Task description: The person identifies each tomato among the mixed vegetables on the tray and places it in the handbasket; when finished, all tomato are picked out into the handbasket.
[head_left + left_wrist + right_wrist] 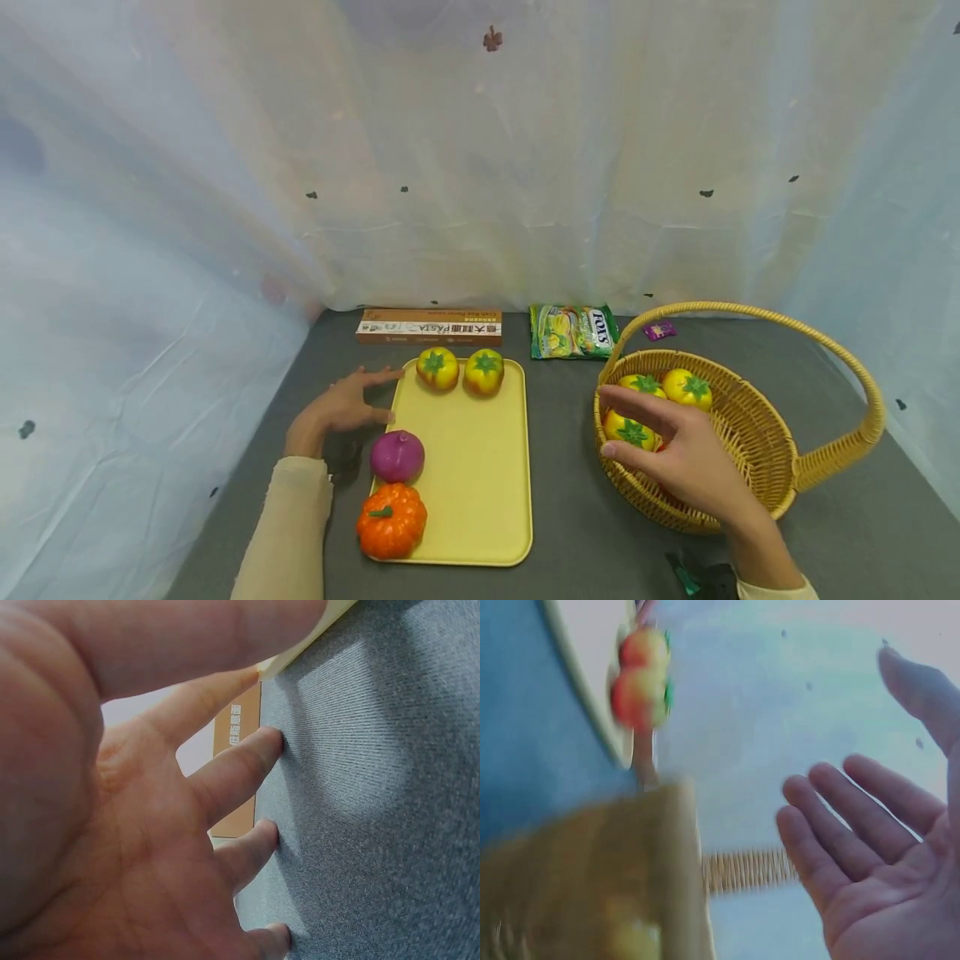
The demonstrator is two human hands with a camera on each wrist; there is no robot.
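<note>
Right grip (686, 450) nearest: fingers extended, empty, over basket (761, 454); three-plus yellow fruits (687, 388) under it. Pumpkin (392, 525), purple onion (397, 457) on tray (476, 483), just nearside of left grip (347, 404) (spread, empty). Two matching fruits (484, 372) right of that. Looks partway: fruit split tray/basket. Grey counter (570, 500) beneath both; pasta box (429, 327), candy bag (573, 332) beyond; pale sheeting (525, 167) behind.
</note>
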